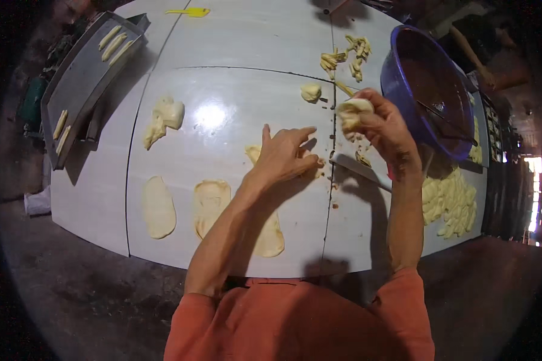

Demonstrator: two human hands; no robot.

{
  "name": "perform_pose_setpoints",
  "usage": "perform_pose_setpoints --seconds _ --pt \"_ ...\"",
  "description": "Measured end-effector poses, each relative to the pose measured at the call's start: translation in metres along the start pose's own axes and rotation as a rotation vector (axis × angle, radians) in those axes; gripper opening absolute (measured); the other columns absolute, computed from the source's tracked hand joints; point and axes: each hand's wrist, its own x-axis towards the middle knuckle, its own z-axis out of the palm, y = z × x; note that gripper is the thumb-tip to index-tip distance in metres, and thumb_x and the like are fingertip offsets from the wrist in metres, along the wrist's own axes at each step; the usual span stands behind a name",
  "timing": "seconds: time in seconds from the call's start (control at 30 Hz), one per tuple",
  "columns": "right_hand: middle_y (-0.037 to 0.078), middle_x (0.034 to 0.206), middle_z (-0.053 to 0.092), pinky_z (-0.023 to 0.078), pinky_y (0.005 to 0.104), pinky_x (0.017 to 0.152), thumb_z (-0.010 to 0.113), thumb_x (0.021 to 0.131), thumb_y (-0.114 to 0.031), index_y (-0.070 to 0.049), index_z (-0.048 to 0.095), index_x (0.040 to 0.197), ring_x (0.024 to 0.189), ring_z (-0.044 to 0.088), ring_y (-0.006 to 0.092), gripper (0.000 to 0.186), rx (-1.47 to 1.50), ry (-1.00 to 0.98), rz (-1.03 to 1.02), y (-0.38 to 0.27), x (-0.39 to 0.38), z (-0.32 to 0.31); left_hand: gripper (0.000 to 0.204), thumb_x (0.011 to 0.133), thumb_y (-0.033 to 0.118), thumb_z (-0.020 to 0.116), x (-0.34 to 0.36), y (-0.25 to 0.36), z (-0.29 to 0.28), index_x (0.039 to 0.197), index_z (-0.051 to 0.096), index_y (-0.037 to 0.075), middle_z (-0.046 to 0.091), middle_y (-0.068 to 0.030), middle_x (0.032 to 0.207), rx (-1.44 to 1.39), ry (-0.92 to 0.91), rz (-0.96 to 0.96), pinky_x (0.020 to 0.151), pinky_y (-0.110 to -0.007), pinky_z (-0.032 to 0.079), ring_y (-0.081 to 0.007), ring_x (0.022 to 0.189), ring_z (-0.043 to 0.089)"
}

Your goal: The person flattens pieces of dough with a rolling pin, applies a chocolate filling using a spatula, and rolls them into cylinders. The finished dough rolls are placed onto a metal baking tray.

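Note:
My left hand (283, 153) is palm down over a partly hidden flattened dough piece (253, 150) and brown crumbs, its fingers spread. My right hand (385, 129), raised at the right, grips a pale lump of dough (352, 111); a thin stick-like piece (343, 87) shows just beyond it. Below that hand lies a metal blade (358, 168). Flattened ovals of dough (158, 207) lie near the front edge, some browned (211, 201), partly behind my left arm. A small dough lump (311, 91) and a pile of dough strips (358, 54) sit further back.
A metal tray (78, 90) with several dough sticks stands at the left. A blue basin (406, 60) with brown contents is at the right, near several dough pieces (448, 204). Dough lumps (162, 120) and a yellow scraper (196, 12) lie on the table. Another person's arm (467, 51) is beyond the basin.

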Motion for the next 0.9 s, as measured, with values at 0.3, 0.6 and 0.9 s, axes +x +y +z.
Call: perform_pose_setpoints --seconds 0.3,0.6,0.9 --pt "0.007 0.116 0.069 0.052 0.0304 0.098 0.071 0.099 -0.021 0.0 0.063 0.127 0.11 0.065 0.0137 0.035 -0.24 0.141 0.189 0.034 -0.059 0.041 0.063 0.088 0.034 0.075 -0.016 -0.002 -0.004 0.145 0.057 0.013 0.061 -0.0108 0.141 0.099 -0.029 0.105 0.117 -0.08 0.003 -0.0329 0.137 0.052" --pt "0.006 0.107 0.067 0.05 0.0321 0.091 0.073 0.092 -0.017 0.0 0.067 0.118 0.098 0.063 0.0204 0.033 -0.597 0.109 0.239 0.112 -0.145 0.075 0.05 0.094 0.029 0.069 -0.091 0.003 -0.02 0.14 0.061 0.011 0.061 -0.0111 0.141 -0.064 0.024 0.04 0.121 -0.073 0.008 -0.0313 0.137 0.054" --pt "0.02 0.115 0.073 0.056 0.0389 0.09 0.072 0.094 -0.016 0.002 0.067 0.123 0.104 0.073 0.0322 0.034 -0.753 0.36 0.094 0.118 -0.151 0.096 0.039 0.093 0.018 0.07 -0.137 -0.001 0.013 0.131 0.067 0.012 0.068 -0.0083 0.13 0.028 0.145 0.267 0.119 -0.072 0.022 -0.0291 0.129 0.058"
